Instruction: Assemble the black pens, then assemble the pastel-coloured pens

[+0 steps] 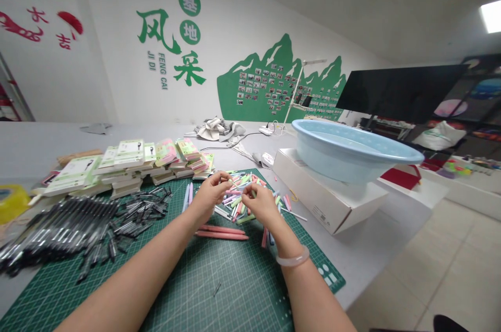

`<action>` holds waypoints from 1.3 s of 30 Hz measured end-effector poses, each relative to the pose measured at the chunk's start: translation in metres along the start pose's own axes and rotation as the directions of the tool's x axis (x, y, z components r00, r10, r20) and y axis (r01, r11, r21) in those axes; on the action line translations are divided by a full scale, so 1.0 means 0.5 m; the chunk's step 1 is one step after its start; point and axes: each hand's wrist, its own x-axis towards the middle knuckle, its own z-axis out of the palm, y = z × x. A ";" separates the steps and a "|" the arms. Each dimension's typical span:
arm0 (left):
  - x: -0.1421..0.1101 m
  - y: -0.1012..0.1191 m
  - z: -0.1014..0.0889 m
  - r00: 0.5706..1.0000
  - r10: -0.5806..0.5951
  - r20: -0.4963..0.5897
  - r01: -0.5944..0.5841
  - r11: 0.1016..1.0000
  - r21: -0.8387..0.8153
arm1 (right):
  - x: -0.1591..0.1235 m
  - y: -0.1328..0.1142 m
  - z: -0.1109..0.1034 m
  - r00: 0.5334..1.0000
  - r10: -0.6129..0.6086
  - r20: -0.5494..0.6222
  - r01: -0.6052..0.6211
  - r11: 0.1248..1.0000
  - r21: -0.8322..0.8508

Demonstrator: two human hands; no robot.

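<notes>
My left hand (211, 192) is raised over the pile of pastel pen parts (245, 191), its thumb and forefinger pinched at something thin and pale that I cannot make out. A short gap to the right, my right hand (261, 202) is also closed in a pinch; what its fingertips hold, if anything, is too small to tell. Pink pen barrels (221, 233) lie side by side on the green cutting mat (188, 290) just below my hands. A small thin dark piece (216, 289) rests nearer to me on the mat.
Rows of clear and black pens (66, 227) and loose pen parts (143, 209) cover the mat's left side. Behind them are stacked small boxes (131, 153). On the right, a blue basin (352, 152) stands on a white box (329, 201). Crumpled cloths (219, 128) lie at the back.
</notes>
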 end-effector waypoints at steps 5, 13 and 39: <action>-0.003 0.019 -0.003 0.998 0.066 0.004 -0.066 0.996 0.065 | -0.009 -0.037 -0.002 0.993 -0.058 -0.103 0.083 0.962 0.258; -0.007 0.029 0.005 0.983 0.185 0.015 -0.180 0.931 0.317 | -0.013 -0.041 -0.003 0.992 -0.035 -0.119 0.065 0.964 0.257; -0.002 0.038 -0.014 0.971 0.174 0.166 -0.232 0.854 0.466 | -0.012 -0.039 0.024 0.993 0.099 0.066 -0.103 0.435 0.895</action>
